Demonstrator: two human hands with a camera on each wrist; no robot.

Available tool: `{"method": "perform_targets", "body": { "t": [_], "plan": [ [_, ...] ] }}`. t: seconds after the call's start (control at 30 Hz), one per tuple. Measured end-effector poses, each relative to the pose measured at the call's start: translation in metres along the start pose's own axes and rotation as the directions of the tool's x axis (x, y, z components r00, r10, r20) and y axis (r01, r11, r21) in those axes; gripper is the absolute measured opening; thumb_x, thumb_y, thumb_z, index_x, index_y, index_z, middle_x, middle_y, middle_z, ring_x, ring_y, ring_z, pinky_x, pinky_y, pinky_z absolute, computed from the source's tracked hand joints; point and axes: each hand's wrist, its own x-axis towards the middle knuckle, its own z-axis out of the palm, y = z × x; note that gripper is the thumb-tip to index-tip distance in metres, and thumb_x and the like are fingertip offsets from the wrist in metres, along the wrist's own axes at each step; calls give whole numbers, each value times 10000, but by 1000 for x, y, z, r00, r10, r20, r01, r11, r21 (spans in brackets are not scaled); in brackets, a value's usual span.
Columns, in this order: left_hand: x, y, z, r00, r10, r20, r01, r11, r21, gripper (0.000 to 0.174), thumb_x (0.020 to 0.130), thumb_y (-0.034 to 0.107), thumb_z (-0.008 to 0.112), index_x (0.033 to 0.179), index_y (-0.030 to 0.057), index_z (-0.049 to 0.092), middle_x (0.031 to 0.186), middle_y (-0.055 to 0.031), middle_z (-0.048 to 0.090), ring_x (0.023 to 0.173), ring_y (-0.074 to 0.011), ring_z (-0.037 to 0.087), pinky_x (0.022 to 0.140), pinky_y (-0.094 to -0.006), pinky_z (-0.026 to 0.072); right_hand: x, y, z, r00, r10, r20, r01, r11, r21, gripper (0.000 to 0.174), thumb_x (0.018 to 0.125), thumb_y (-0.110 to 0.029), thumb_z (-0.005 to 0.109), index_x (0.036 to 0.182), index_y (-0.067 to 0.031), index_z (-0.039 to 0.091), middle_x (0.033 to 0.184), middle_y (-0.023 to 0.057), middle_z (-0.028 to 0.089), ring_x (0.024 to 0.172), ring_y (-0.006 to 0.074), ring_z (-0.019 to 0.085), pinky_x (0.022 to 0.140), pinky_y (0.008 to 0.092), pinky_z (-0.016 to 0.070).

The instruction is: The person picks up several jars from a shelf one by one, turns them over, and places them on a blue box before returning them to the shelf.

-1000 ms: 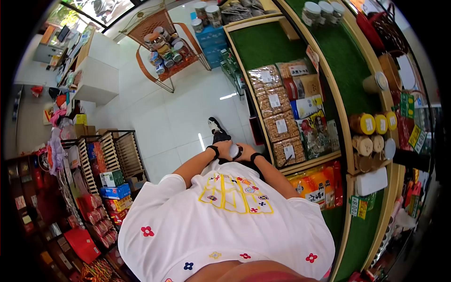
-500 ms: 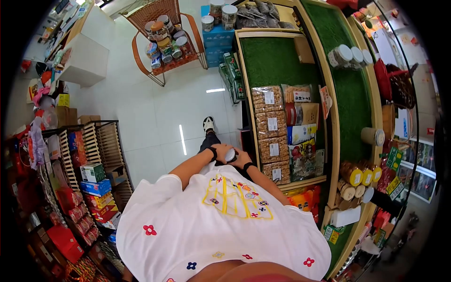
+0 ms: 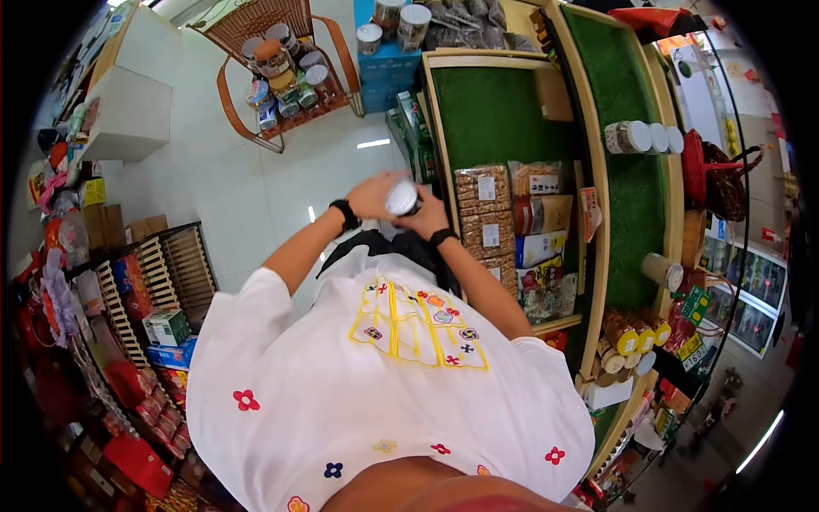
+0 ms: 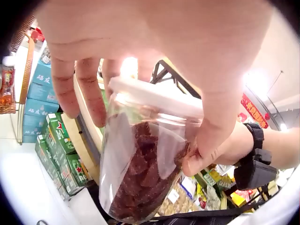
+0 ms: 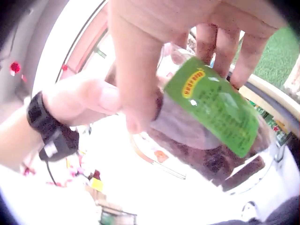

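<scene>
Both hands are around a clear plastic jar [image 4: 140,164] with a pale lid [image 3: 401,198], held out in front of the white shirt. Dark reddish-brown pieces fill part of the jar, which tilts in the left wrist view. The left hand [image 3: 370,197] grips its upper part, thumb at one side near the lid and fingers round the other; it is slightly blurred in the head view. The right hand [image 3: 425,215] holds the jar from the other side. In the right wrist view a green label [image 5: 213,108] shows on the jar, close under that hand's fingers.
To the right runs a wooden display shelf with green turf [image 3: 486,111], holding bagged snacks [image 3: 485,235] and several jars. A rattan chair [image 3: 281,128] loaded with jars stands ahead on the tiled floor [image 3: 247,183]. Boxed goods fill a slatted rack [image 3: 183,273] at left.
Both hands have lifted the jar forward, away from the body, so the lid looks larger. The head view has shifted, and the shoe seen earlier is now out of sight.
</scene>
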Motion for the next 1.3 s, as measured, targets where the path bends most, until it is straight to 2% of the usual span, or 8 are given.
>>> {"method": "perform_targets", "body": {
  "t": [0.07, 0.13, 0.2, 0.37, 0.43, 0.57, 0.8, 1.3],
  "plan": [
    [22, 26, -43, 997, -75, -7, 74, 991, -115, 874, 599, 338, 790, 1343, 97, 399, 1197, -170, 522, 1137, -344, 484, 974, -397, 392, 18, -15, -13, 998, 24, -59, -24, 1000, 1, 811, 516, -259, 865, 1205, -14, 516, 1084, 156, 626, 1014, 264, 607, 873, 341, 473],
    [46, 18, -50, 1000, -6, -18, 5, 996, -91, 837, 606, 336, 788, 1321, 91, 429, 1200, -163, 523, 1137, -340, 485, 976, -392, 390, 39, -18, -31, 993, 0, -115, -3, 1000, -30, 790, 523, -251, 859, 1200, -22, 521, 1067, 159, 629, 1005, 274, 607, 859, 340, 478],
    [64, 19, -64, 998, 49, -41, -52, 995, -88, 774, 613, 332, 789, 1277, 79, 481, 1190, -149, 531, 1125, -331, 494, 969, -385, 394, 56, -21, -46, 994, -5, -107, 12, 997, 70, 796, 529, -266, 861, 1208, -26, 521, 1095, 157, 620, 1022, 269, 603, 872, 342, 474],
    [93, 24, -84, 995, -5, -105, -1, 998, -59, 787, 581, 323, 800, 1257, 68, 487, 1195, -157, 534, 1109, -334, 508, 965, -397, 401, 95, -25, -74, 998, -65, -26, 65, 998, 26, 806, 511, -268, 871, 1193, -11, 529, 1112, 159, 613, 1046, 261, 594, 908, 335, 459],
    [103, 11, -96, 999, -35, -27, 35, 999, 19, 809, 557, 324, 804, 1251, 58, 486, 1185, -165, 538, 1108, -333, 511, 958, -394, 412, 117, -23, -76, 990, -140, 19, 138, 987, 88, 816, 490, -264, 878, 1187, -11, 537, 1122, 157, 612, 1045, 258, 594, 914, 332, 457],
    [120, 2, -123, 988, -127, 88, 130, 991, -21, 853, 572, 367, 797, 1283, 53, 445, 1224, -167, 514, 1134, -322, 502, 965, -391, 407, 148, -24, -79, 994, -72, 88, 64, 994, 92, 820, 464, -288, 886, 1173, -35, 560, 1097, 149, 630, 1030, 254, 603, 907, 328, 463],
    [173, -33, -146, 923, -181, 340, 137, 979, 149, 856, 524, 453, 810, 1194, 44, 467, 1135, -177, 559, 1031, -341, 552, 874, -404, 448, 192, -9, -79, 965, -26, 262, -14, 988, 153, 859, 502, -215, 880, 1248, -23, 500, 1117, 119, 618, 1024, 195, 589, 910, 313, 455],
    [237, -68, -211, 992, 8, 122, -17, 997, 74, 814, 527, 349, 804, 1198, 35, 469, 1173, -176, 543, 1061, -333, 552, 901, -378, 452, 275, -44, -91, 987, -138, -83, 151, 971, 184, 778, 548, -179, 846, 1239, -48, 513, 1147, 149, 604, 1054, 250, 589, 908, 327, 459]
  ]
}}
